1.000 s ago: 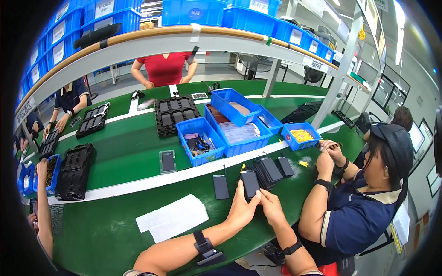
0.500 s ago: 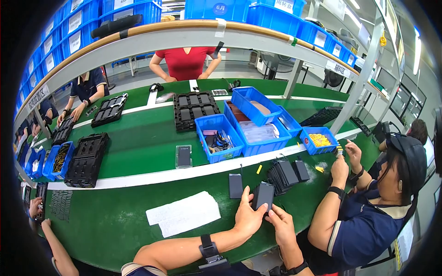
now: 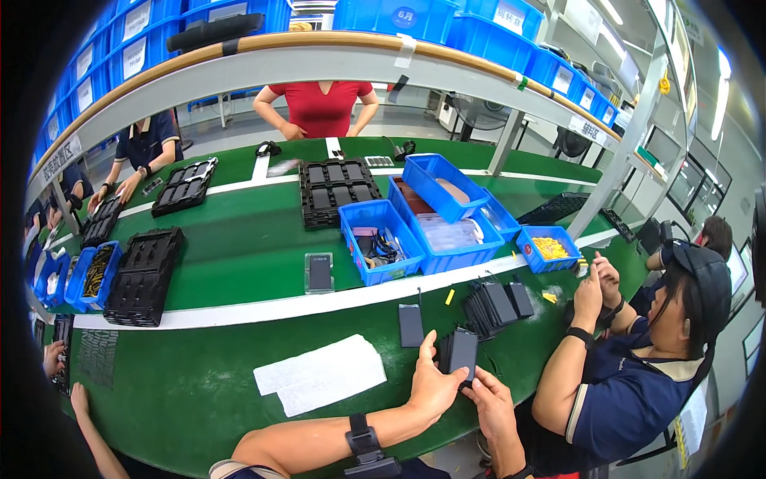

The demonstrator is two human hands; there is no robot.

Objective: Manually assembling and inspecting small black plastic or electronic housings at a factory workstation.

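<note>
Close to the near edge of the green table, my left hand is wrapped around the left side of a small stack of flat black rectangular packs, phone-sized blocks. Its thumb lies across the front pack. My right hand pinches the lower right corner of the same stack, fingers bent. Just left of the stack, a single black pack with a thin lead lies on the table. Behind my hands, a leaning row of similar packs has another pack at its right end.
Left of my hands lies a white paper sheet. Blue bins stand past the white strip, and a smaller blue bin holds yellow pieces. Black trays sit farther left. A co-worker works close on my right; others are around the table.
The stack in my hands is turned slightly, so the edges of several packs show on its left. The co-worker on my right has brought both hands closer together.
</note>
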